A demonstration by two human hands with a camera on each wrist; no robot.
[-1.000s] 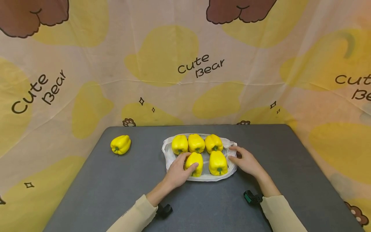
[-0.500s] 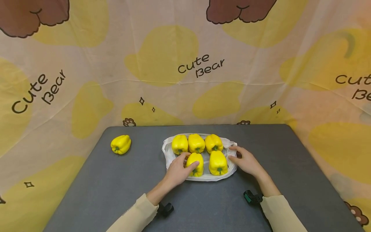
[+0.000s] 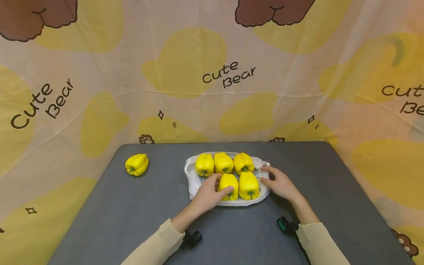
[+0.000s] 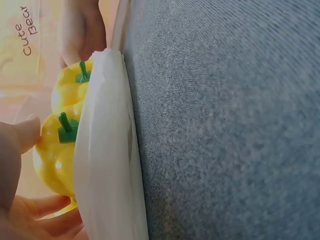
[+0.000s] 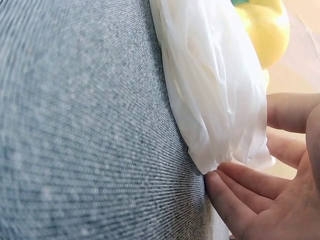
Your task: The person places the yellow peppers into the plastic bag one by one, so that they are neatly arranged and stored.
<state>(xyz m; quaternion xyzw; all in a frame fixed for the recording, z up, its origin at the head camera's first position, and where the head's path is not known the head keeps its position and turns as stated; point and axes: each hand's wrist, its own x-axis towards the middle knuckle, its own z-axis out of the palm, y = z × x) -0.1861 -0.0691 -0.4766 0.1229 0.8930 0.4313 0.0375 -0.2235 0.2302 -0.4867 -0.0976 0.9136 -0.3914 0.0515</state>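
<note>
A white plastic bag (image 3: 193,186) lies spread wide on the table, with several yellow bell peppers standing in it. My left hand (image 3: 208,193) holds the front left bell pepper (image 3: 229,186), thumb on its near side and fingers round its left. The left wrist view shows this bell pepper (image 4: 54,162) between thumb and fingers, its green stem upward. Beside it on the right, apparently touching, stands another bell pepper (image 3: 249,185). At the bag's right end my right hand (image 3: 282,185) grips the rim; in the right wrist view the thumb tip is hidden behind the plastic (image 5: 215,90).
One more yellow bell pepper (image 3: 137,164) lies outside the bag at the table's far left. A row of bell peppers (image 3: 223,163) fills the bag's back side. The grey table (image 3: 159,206) ends against a printed cloth backdrop (image 3: 185,66).
My left hand has slid the front left bell pepper to the right, up against the one beside it. The right hand has stayed at the bag's rim.
</note>
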